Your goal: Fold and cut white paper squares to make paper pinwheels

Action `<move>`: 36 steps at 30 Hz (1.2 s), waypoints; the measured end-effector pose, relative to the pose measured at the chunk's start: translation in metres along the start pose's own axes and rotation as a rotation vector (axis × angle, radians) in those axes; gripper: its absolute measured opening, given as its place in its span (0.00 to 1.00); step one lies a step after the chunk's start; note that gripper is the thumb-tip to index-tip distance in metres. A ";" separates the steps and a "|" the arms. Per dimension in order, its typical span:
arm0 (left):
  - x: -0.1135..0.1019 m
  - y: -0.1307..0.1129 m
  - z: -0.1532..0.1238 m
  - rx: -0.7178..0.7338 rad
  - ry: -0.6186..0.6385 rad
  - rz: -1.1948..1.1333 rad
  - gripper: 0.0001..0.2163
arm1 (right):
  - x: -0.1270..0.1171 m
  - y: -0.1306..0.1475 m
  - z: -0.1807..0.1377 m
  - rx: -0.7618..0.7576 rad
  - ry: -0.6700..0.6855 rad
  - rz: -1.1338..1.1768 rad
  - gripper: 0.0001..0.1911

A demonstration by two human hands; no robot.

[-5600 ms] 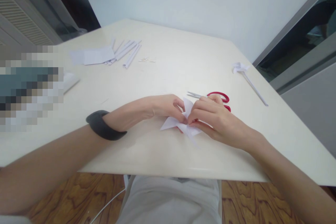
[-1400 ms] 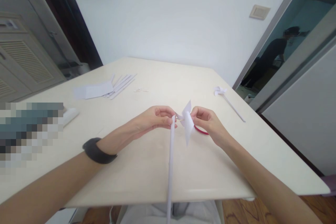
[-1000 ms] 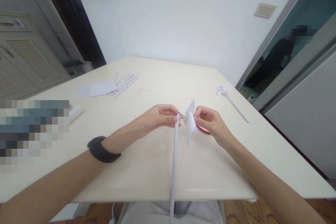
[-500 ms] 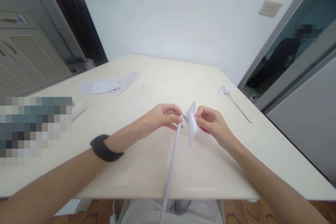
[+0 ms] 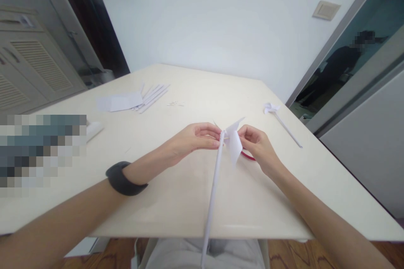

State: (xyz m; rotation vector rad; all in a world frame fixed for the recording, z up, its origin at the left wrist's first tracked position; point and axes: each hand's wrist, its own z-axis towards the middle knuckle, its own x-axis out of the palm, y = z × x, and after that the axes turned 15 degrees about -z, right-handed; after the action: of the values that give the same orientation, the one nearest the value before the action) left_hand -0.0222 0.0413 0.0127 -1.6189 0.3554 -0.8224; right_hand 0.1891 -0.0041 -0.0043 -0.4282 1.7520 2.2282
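My left hand (image 5: 202, 136), with a dark band round its wrist, pinches near the top end of a rolled white paper stick (image 5: 213, 189). The stick slopes down past the table's front edge toward my lap. A folded white paper pinwheel (image 5: 234, 145) sits just right of the stick's top, and a thin pale pin (image 5: 226, 137) shows between them. My right hand (image 5: 255, 143) is closed, its fingertips pressed to the right side of the pinwheel. Those fingertips are partly hidden behind the paper. Under the right hand, a red curved handle (image 5: 248, 156) shows in part.
Another paper pinwheel on a stick (image 5: 285, 128) lies at the right on the white table (image 5: 176, 201). At the back left are paper sheets (image 5: 126, 101), rolled paper sticks (image 5: 154, 97) and several small thin pieces (image 5: 175, 104). A person (image 5: 341, 65) is beyond the doorway.
The top of the stick and the pinwheel have shifted slightly right, and the pinwheel's blades have turned. My left fingertips now show more behind the stick. More of the red handle is visible.
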 end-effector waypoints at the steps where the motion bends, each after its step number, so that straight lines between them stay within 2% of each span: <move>1: 0.000 -0.001 0.000 -0.001 -0.002 0.002 0.13 | 0.000 0.000 0.000 0.011 0.003 0.007 0.09; 5: 0.003 -0.002 -0.001 -0.008 -0.006 -0.004 0.12 | 0.000 0.002 -0.001 0.035 0.036 0.047 0.09; 16: 0.011 -0.003 -0.003 -0.030 0.081 -0.042 0.08 | 0.002 0.003 -0.005 0.095 0.174 0.162 0.06; 24: 0.011 -0.004 -0.007 -0.013 0.113 -0.039 0.06 | 0.003 0.004 -0.005 0.054 0.243 0.228 0.07; 36: 0.012 -0.005 -0.007 0.018 0.134 -0.003 0.07 | 0.003 0.003 -0.007 0.037 0.207 0.207 0.10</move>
State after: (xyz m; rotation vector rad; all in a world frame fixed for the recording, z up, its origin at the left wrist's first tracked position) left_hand -0.0194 0.0294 0.0210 -1.5518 0.4391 -0.9368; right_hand 0.1852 -0.0118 -0.0046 -0.5064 2.0228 2.3600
